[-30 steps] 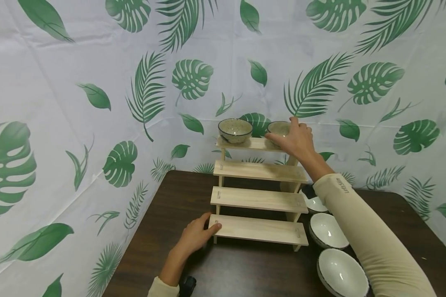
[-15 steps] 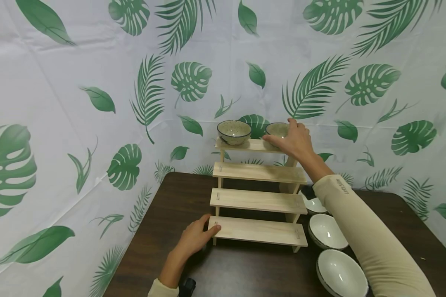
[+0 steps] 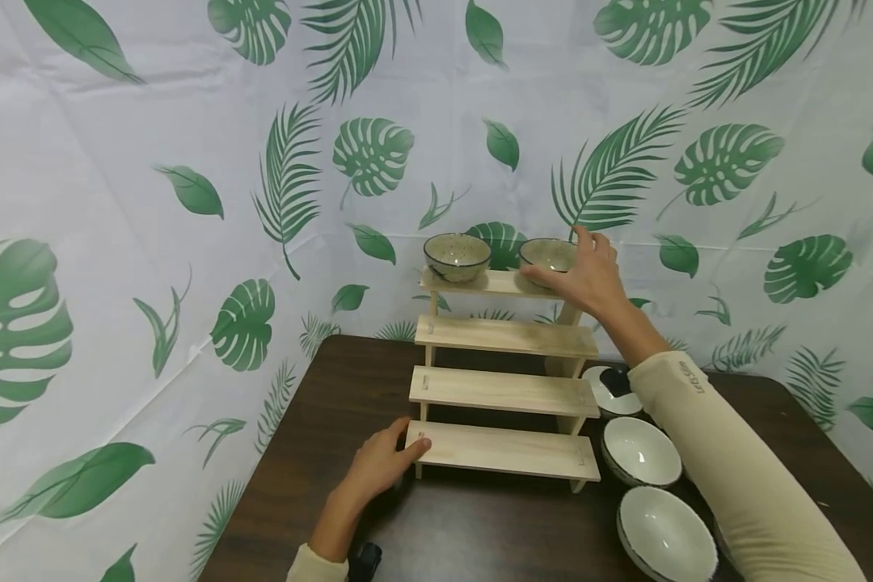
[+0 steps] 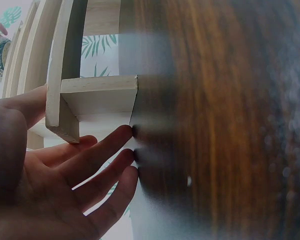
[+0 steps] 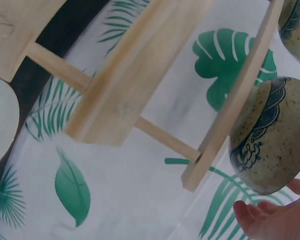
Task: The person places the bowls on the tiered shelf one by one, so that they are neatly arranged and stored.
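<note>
Two speckled bowls stand upright on the top shelf of a stepped wooden stand, a left bowl and a right bowl. My right hand is spread at the right side of the right bowl. In the right wrist view the fingertips lie apart from that bowl's patterned wall. My left hand holds the left end of the lowest shelf, thumb on top. The left wrist view has the fingers beside and below the shelf end, their tips at the tabletop.
Several white-lined bowls stand in a row right of the stand, among them a middle bowl and a front bowl, partly beside my right sleeve. A leaf-patterned sheet hangs close behind the dark wooden table.
My right hand has let go of the right bowl and shifted slightly right, baring more of the bowl. The left hand stays on the shelf end.
</note>
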Action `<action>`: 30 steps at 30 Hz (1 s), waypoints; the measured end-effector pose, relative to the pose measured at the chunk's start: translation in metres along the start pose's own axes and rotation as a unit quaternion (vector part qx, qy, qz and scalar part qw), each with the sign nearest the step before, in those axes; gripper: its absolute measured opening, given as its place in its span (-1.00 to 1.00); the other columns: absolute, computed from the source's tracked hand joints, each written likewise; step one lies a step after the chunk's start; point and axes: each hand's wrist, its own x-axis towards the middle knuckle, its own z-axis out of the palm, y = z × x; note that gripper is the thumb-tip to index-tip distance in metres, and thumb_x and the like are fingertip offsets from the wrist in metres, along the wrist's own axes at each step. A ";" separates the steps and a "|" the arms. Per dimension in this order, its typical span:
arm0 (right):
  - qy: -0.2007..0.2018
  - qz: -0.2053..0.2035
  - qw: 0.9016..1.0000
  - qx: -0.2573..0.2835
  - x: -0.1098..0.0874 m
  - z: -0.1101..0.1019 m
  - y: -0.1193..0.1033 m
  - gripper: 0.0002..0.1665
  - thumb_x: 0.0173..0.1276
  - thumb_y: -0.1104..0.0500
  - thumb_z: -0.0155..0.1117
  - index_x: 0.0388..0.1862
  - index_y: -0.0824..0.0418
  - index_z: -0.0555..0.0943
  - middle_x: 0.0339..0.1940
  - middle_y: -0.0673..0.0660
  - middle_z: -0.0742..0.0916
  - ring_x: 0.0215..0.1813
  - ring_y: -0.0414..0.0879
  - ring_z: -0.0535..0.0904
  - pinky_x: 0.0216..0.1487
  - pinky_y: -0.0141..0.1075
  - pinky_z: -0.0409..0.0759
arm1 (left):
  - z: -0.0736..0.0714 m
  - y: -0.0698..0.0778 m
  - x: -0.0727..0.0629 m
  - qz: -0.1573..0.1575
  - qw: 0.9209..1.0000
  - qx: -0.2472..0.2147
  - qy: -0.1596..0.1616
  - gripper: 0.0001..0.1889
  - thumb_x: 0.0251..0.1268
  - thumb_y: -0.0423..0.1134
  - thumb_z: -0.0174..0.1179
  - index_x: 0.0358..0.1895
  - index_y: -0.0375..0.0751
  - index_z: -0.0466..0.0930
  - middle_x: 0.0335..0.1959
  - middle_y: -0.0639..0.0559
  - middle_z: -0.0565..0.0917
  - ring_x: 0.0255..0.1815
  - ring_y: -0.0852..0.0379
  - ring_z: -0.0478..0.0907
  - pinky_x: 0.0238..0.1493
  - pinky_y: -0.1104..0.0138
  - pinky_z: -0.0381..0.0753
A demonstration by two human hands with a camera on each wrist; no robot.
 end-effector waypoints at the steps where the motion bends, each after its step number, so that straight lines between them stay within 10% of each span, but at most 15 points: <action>1: 0.001 -0.003 1.000 0.002 -0.002 -0.001 0.001 0.45 0.17 -0.52 0.37 0.72 0.21 -0.09 0.65 0.50 0.09 0.63 0.49 0.01 0.43 0.47 0.19 | 0.000 0.000 0.000 0.001 1.000 0.000 0.000 -0.24 0.44 0.22 0.18 0.46 -0.30 0.41 0.27 -0.35 0.64 0.26 -0.40 0.59 0.20 -0.37 0.46; 30: 0.010 -0.015 0.999 0.027 -0.055 -0.021 0.016 0.47 0.19 -0.48 0.41 0.74 0.14 -0.18 0.68 0.46 0.04 0.66 0.46 -0.05 0.40 0.53 0.16 | 0.001 0.001 0.000 -0.005 1.000 -0.005 0.000 -0.24 0.43 0.22 0.19 0.46 -0.28 0.42 0.30 -0.35 0.62 0.29 -0.40 0.57 0.21 -0.36 0.46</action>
